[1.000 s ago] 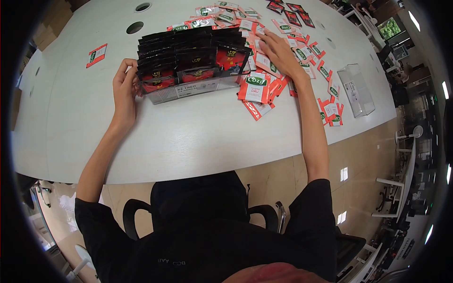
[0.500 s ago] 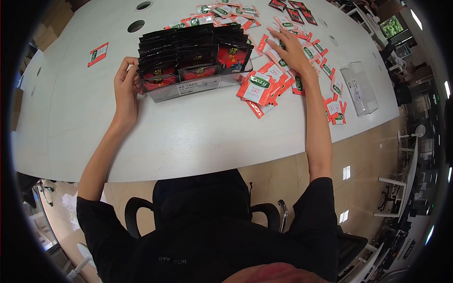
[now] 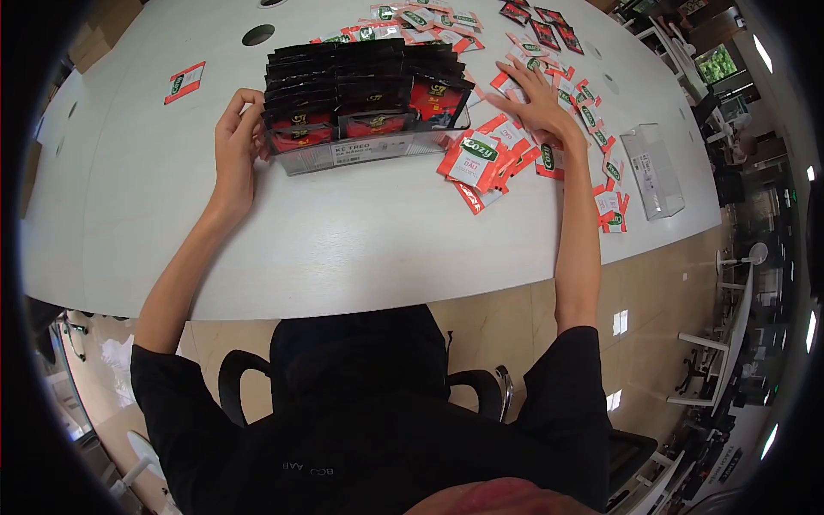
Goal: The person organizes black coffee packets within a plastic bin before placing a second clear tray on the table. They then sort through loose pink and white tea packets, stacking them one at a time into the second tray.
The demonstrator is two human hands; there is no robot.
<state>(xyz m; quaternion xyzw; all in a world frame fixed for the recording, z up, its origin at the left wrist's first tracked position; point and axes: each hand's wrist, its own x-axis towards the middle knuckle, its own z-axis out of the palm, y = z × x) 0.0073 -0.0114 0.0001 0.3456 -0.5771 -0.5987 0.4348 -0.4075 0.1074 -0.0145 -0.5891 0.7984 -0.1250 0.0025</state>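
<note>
A clear plastic box (image 3: 348, 155) stands on the table in front of me, packed with rows of black and red G7 coffee sachets (image 3: 429, 99). My left hand (image 3: 239, 129) is at the box's left end, its fingers curled against the side; the fingertips are partly hidden. Over a loose spread of red and white Cozy tea sachets (image 3: 473, 160), my right hand (image 3: 541, 103) lies with fingers spread, palm down. It touches or hovers just above the sachets; whether any is under the palm is hidden.
A single Cozy sachet (image 3: 185, 83) lies apart at the left. Several black and red sachets (image 3: 544, 34) are at the far right. An empty clear plastic box (image 3: 654, 172) rests near the right table edge. A round cable hole (image 3: 257, 35) is behind the filled box.
The view has shifted slightly. My right hand has drawn a little nearer to me over the Cozy sachets, its fingers spread wider. My left hand stays at the box's left end.
</note>
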